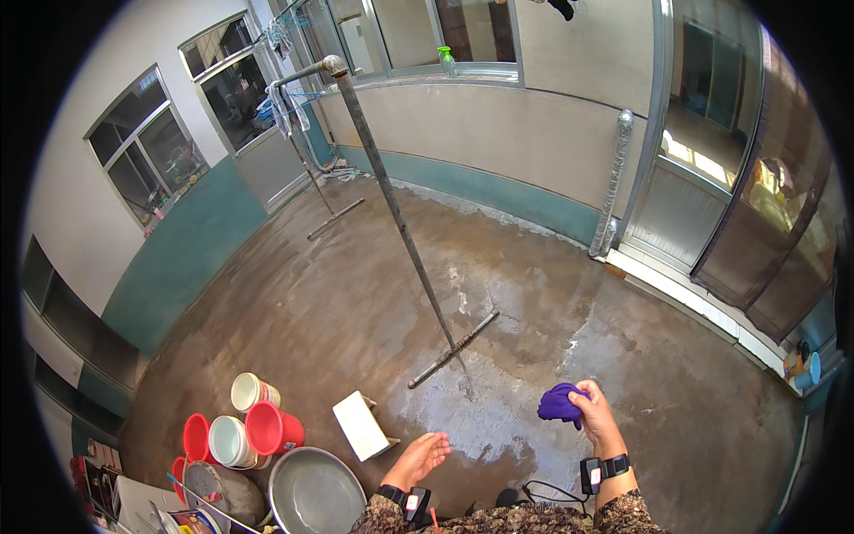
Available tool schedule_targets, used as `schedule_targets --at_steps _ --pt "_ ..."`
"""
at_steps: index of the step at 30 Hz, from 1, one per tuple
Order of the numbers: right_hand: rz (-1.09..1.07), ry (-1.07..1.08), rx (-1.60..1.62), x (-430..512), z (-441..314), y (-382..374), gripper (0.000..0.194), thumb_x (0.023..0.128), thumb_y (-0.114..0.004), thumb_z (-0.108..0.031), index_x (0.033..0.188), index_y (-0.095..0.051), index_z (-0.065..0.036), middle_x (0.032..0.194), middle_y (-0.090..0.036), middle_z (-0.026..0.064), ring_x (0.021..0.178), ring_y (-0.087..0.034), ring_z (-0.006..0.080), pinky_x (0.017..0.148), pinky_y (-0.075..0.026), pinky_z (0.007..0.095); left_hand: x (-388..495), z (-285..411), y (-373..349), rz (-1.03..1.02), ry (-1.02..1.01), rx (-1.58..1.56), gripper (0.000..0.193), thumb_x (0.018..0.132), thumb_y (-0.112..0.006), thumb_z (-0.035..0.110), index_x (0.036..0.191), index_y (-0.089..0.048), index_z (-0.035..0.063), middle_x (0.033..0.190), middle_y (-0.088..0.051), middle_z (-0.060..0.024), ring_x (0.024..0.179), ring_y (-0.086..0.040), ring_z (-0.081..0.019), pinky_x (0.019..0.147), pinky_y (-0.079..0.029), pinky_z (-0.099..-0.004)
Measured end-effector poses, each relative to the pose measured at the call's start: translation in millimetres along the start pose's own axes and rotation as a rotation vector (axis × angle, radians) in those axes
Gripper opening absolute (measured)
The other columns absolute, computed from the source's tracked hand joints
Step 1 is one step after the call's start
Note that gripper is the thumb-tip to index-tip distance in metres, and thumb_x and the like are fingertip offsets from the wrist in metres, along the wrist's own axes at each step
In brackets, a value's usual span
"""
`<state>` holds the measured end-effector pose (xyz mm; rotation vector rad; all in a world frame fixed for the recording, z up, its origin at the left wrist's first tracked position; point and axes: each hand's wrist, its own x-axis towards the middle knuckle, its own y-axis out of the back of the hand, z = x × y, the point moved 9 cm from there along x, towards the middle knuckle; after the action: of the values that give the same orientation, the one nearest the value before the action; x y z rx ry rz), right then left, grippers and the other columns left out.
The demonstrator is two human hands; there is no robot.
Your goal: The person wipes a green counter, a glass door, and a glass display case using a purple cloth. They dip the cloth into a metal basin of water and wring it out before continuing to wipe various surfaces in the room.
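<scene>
A bunched purple cloth [560,404] is pinched between the thumb and fingers of my right hand [592,408], held out over the concrete floor. My left hand [421,458] is in the air with nothing in it, its fingers loosely curled and apart from the thumb. Nearest to it stands a small white stool [364,426]. A large round metal basin [316,494] lies to the left of my left forearm. Each wrist wears a black strapped device.
Red and white buckets [273,427] cluster at the lower left. Ahead rises a metal drying-rack post [393,200] on a crossbar foot [454,350]. Farther back, cloths [287,110] hang on the rack. A doorway step [700,314] edges the right side. Parts of the concrete floor [320,294] look damp.
</scene>
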<state>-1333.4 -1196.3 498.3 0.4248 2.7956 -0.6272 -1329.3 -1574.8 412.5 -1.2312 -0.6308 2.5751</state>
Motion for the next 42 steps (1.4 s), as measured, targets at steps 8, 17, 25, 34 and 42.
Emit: schedule_targets --at_steps 8,17,25,34,42 --pt "0.118 0.095 -0.140 0 -1 5 0.020 0.084 -0.068 -0.011 0.094 -0.051 -0.009 0.084 -0.054 -0.0028 0.076 -0.050 0.0057 0.067 -0.042 0.0218 20 -5 -64 -0.183 0.155 0.099 0.030 0.101 -0.050 0.031 0.116 -0.057 0.0057 0.108 -0.066 -0.0076 0.099 -0.064 -0.0188 0.081 -0.052 -0.0301" --pt "-0.498 -0.053 -0.376 -44 32 -137 0.029 0.085 -0.072 -0.008 0.104 -0.051 -0.009 0.099 -0.054 -0.0019 0.089 -0.053 0.0082 0.078 -0.047 0.0251 51 34 -140 -0.400 0.097 0.079 0.036 0.099 -0.052 0.039 0.116 -0.058 0.0086 0.103 -0.067 -0.0066 0.092 -0.066 -0.0176 0.079 -0.055 -0.0358" --pt "-0.265 -0.061 -0.248 1 12 -152 0.071 0.083 -0.074 -0.022 0.142 -0.036 -0.008 0.142 -0.036 0.0151 0.130 -0.042 0.0266 0.095 -0.048 0.0354 52 102 -124 -0.306 -0.115 0.038 0.027 0.101 -0.047 0.023 0.117 -0.056 0.0023 0.107 -0.064 -0.0079 0.093 -0.064 -0.0164 0.080 -0.055 -0.0322" --pt "-0.216 0.117 -0.736 48 32 -187 0.049 0.078 -0.073 -0.008 0.124 -0.056 -0.002 0.112 -0.060 0.0093 0.106 -0.058 0.0200 0.093 -0.047 0.0328 37 123 -134 -0.531 -0.048 0.291 0.053 0.099 -0.051 0.044 0.135 -0.046 0.0056 0.139 -0.048 -0.0084 0.127 -0.047 -0.0189 0.105 -0.039 -0.0396" --pt "-0.023 -0.069 -0.514 66 17 -121 0.029 0.083 -0.064 -0.003 0.112 -0.060 -0.002 0.095 -0.066 0.0037 0.082 -0.061 0.0112 0.077 -0.050 0.0254 64 137 -41 -0.450 -0.087 0.279 0.049 0.100 -0.048 0.043 0.133 -0.050 0.0072 0.132 -0.056 -0.0100 0.120 -0.054 -0.0207 0.097 -0.043 -0.0362"
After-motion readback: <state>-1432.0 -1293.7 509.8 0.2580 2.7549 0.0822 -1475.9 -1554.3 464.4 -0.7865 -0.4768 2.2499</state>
